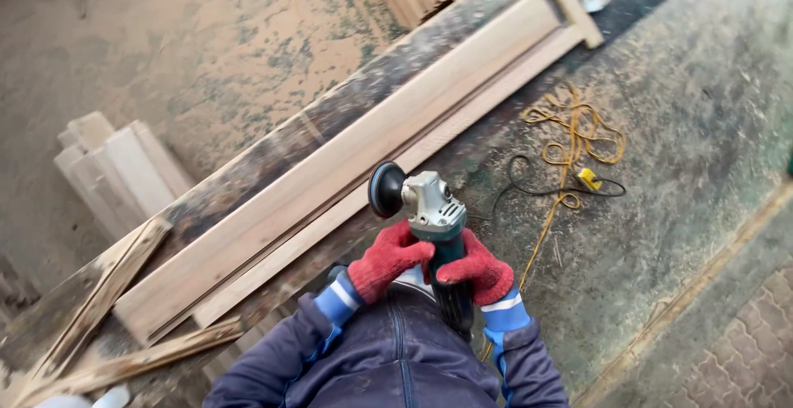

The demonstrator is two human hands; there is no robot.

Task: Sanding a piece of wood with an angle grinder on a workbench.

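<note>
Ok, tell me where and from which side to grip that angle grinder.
Grip the angle grinder by its dark rear body, coming from the person's side. The disc sits at the far end, facing left, so the near end is clear. The left hand and right hand, in red gloves, already clasp it there.

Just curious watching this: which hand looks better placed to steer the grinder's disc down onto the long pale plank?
Probably the left hand: it sits on the side of the grey-and-teal angle grinder facing the long pale wooden plank; the right hand holds the handle.
</note>
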